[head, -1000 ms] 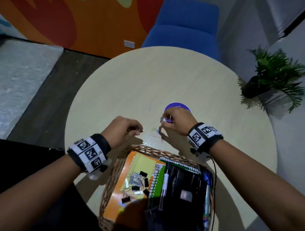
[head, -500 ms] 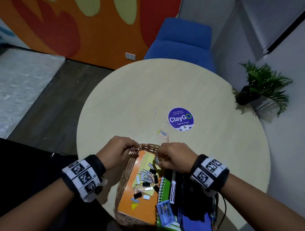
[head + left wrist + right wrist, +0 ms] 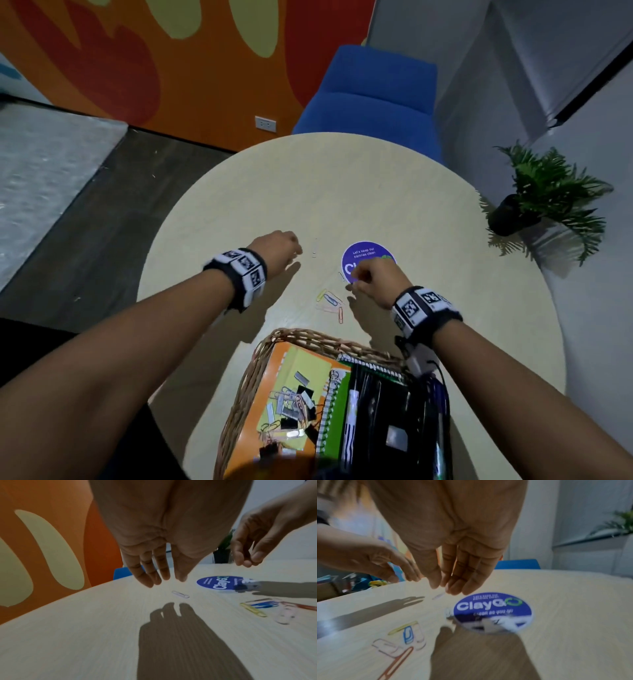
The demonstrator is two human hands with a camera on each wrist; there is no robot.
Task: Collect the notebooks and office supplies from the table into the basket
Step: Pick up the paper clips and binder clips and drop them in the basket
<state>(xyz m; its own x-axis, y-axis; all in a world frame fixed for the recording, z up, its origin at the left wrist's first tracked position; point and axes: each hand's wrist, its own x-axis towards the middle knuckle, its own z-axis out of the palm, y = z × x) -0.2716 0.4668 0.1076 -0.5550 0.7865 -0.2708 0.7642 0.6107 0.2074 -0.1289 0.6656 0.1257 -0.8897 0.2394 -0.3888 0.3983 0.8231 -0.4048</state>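
L hand (image 3: 277, 251) & R hand (image 3: 375, 279), grip spread, empty, hover over loose paper clips (image 3: 330, 301) on table (image 3: 342, 188).

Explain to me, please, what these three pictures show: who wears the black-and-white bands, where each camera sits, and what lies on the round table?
There is no machine here: a person works with two bare hands. The patterned bands sit on the wrists beside small cameras. The wide picture comes from a camera on the head, looking down. The other two come from the wrists and look along each palm to the fingers.

The left hand reaches over a single pale paper clip on the round table, fingers straight, holding nothing. The right hand hovers over a purple round sticker, also empty as far as I can see. Beside it lies a small cluster of coloured paper clips.

Near the person stands a wicker basket, already holding notebooks, binder clips and pens.
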